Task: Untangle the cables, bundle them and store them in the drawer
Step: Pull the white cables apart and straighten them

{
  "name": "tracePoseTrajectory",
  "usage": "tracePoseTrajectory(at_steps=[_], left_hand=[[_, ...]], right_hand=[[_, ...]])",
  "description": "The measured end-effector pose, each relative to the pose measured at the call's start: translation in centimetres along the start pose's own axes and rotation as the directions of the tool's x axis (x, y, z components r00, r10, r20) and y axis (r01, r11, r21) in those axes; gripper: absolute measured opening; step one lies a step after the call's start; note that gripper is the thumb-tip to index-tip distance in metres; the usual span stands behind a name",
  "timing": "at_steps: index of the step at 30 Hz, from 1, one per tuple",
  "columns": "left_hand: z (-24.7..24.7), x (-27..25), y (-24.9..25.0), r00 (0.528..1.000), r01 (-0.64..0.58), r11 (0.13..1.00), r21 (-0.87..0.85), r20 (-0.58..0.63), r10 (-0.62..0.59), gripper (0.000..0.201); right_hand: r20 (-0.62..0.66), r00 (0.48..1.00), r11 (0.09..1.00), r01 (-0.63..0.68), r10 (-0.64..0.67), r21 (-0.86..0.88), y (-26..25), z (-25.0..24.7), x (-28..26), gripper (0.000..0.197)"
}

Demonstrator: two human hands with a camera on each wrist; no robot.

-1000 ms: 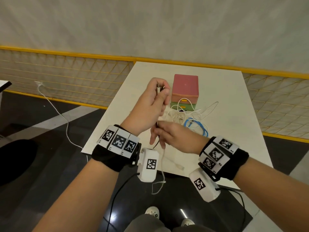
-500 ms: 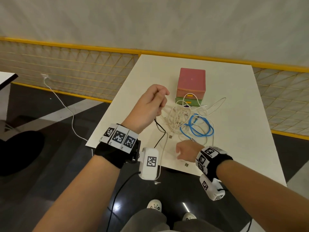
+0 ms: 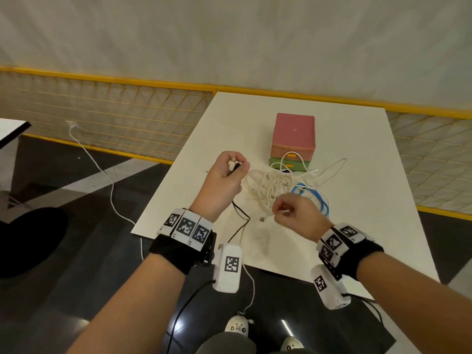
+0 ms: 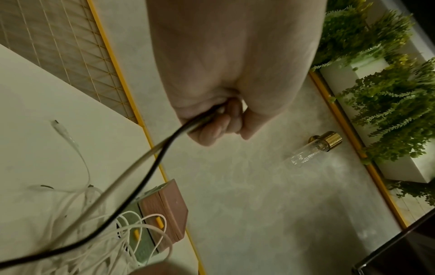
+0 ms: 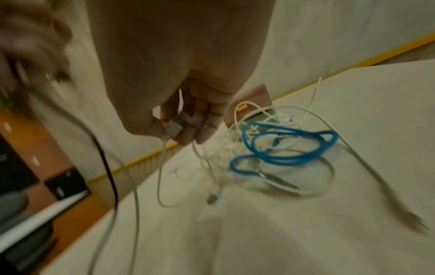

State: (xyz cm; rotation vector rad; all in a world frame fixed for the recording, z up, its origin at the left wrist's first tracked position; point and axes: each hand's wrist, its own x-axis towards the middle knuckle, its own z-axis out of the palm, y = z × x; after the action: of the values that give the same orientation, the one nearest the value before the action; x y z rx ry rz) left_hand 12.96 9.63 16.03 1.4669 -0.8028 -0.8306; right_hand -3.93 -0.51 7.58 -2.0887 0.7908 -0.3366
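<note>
Left hand: your left hand (image 3: 224, 178) is raised over the near-left part of the counter (image 3: 362, 205), its fingers (image 4: 213, 128) curled tight round a black cable (image 4: 150, 171) and a pale cable (image 4: 122, 178) running beside it; both hang down past the counter edge.
Right hand: your right hand (image 3: 297, 213) hovers just before the tangle, its fingers (image 5: 200, 119) pinching a small grey plug (image 5: 175, 125) with a thin white lead trailing from it.
Cables: the white tangle (image 3: 273, 187) lies in the middle of the counter, with the blue cable (image 3: 313, 198) coiled at its right side and touching it; one white loop lies against the front of the drawer unit (image 3: 293, 141).
Drawer: both drawer fronts look closed, so nothing is stored yet, by my reading.
Handling: these leads look light, limp and springy; they will likely slide on the smooth top and drag neighbours along if you pull hard. The blue one seems thicker and should keep its coil better.
Where to hold: take each lead at its plug, the one firm part, and feed it back through the loops rather than tugging mid-length.
Risk: a sharp pull may tighten the knot or strain a plug joint.
</note>
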Motion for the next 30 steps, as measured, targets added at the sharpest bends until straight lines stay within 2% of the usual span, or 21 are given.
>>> tracePoseTrajectory(at_steps=[2, 5, 6, 8, 12, 15, 18, 20, 22, 23, 25, 27, 30], left_hand=[[0.4, 0.3, 0.1, 0.999, -0.017, 1.0, 0.021, 0.029, 0.016, 0.008], [1.5, 0.7, 0.6, 0.996, -0.046, 0.998, 0.049, 0.074, 0.042, 0.008], [1.9, 0.8, 0.7, 0.994, -0.06, 0.996, 0.058, 0.09, 0.055, 0.011], [2.7, 1.1, 1.1, 0.987, -0.095, 0.993, 0.065, 0.132, 0.086, 0.017], [4.2, 1.1, 2.0, 0.98, -0.097, 0.994, 0.057, 0.177, 0.085, 0.024], [4.7, 1.3, 1.9, 0.978, -0.13, 0.989, 0.072, 0.171, 0.116, 0.02], [4.7, 1.9, 1.7, 0.981, -0.151, 0.98, 0.134, 0.147, 0.131, 0.013], [4.7, 2.3, 1.7, 0.984, -0.162, 0.969, 0.186, 0.101, 0.145, 0.011], [4.7, 2.6, 1.7, 0.986, -0.16, 0.969, 0.189, 0.067, 0.15, 0.012], [4.7, 2.7, 1.7, 0.989, -0.144, 0.975, 0.167, 0.064, 0.136, 0.012], [4.9, 2.8, 1.5, 0.99, -0.134, 0.986, 0.099, 0.056, 0.129, 0.013], [4.9, 3.1, 1.8, 0.983, -0.182, 0.978, 0.104, -0.01, 0.184, 0.018], [4.2, 3.9, 4.3, 0.943, -0.298, 0.955, 0.009, -0.15, 0.296, 0.02]], right_hand=[[-0.159, 0.987, 0.967, 0.051, -0.011, 0.251, -1.8, -1.6, 0.4, 0.014], [-0.254, 0.967, 0.776, 0.137, 0.03, 0.616, -4.6, -3.3, 0.5, 0.027], [-0.262, 0.965, 0.723, 0.165, 0.024, 0.67, -5.4, -3.6, 0.5, 0.031], [-0.272, 0.962, 0.688, 0.199, -0.003, 0.698, -6.4, -3.8, 0.6, 0.037], [-0.315, 0.949, 0.707, 0.215, 0.011, 0.674, -7.1, -3.7, 0.9, 0.052], [-0.371, 0.928, 0.742, 0.237, 0.017, 0.627, -7.2, -4.0, 1.0, 0.061], [-0.322, 0.947, 0.761, 0.214, -0.008, 0.612, -7.0, -4.0, 1.2, 0.065], [-0.244, 0.969, 0.79, 0.171, -0.027, 0.589, -6.5, -3.6, 1.3, 0.05], [-0.194, 0.978, 0.829, 0.166, -0.071, 0.535, -5.9, -3.2, 1.5, 0.018], [-0.191, 0.978, 0.841, 0.176, -0.088, 0.512, -5.8, -3.0, 1.6, 0.011], [-0.201, 0.975, 0.848, 0.188, -0.099, 0.495, -5.6, -2.9, 1.9, 0.012], [-0.18, 0.975, 0.888, 0.199, -0.134, 0.415, -5.6, -3.0, 2.2, 0.014], [-0.024, 0.987, 0.968, 0.159, -0.157, 0.195, -3.8, -2.3, 2.3, 0.021]])
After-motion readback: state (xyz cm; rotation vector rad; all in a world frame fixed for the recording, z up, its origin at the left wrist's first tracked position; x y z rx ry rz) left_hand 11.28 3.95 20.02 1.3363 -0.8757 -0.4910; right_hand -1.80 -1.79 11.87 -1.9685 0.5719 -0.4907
